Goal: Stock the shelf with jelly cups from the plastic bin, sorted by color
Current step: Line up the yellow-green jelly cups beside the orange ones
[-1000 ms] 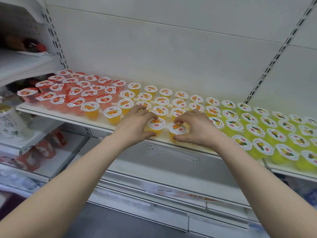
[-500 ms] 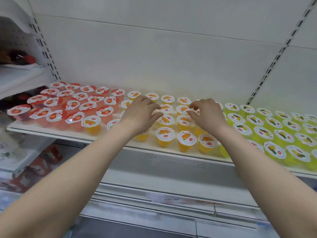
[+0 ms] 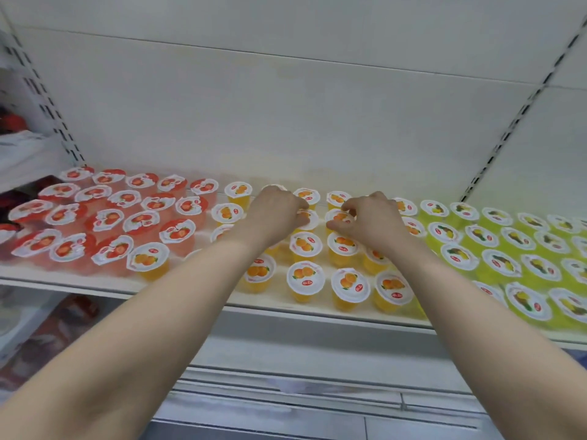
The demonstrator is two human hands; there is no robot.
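Jelly cups stand on a white shelf (image 3: 178, 292) in three colour groups: red cups (image 3: 104, 220) at the left, orange cups (image 3: 305, 279) in the middle, green-yellow cups (image 3: 502, 263) at the right. Both hands reach into the back rows of the orange group. My left hand (image 3: 274, 214) has its fingers curled round an orange cup (image 3: 309, 217) in the second row from the back. My right hand (image 3: 370, 219) pinches the lid rim of the neighbouring orange cup (image 3: 338, 215). The plastic bin is out of view.
A white back wall rises behind the cups, with slotted uprights (image 3: 47, 103) at left and right. A neighbouring shelf unit (image 3: 28, 157) with red packaged goods stands at the far left. Lower shelves (image 3: 286, 385) run below the front edge.
Both hands have moved from the front row of orange cups back to the rear rows. The camera has tilted upward, so the shelf sits lower in view.
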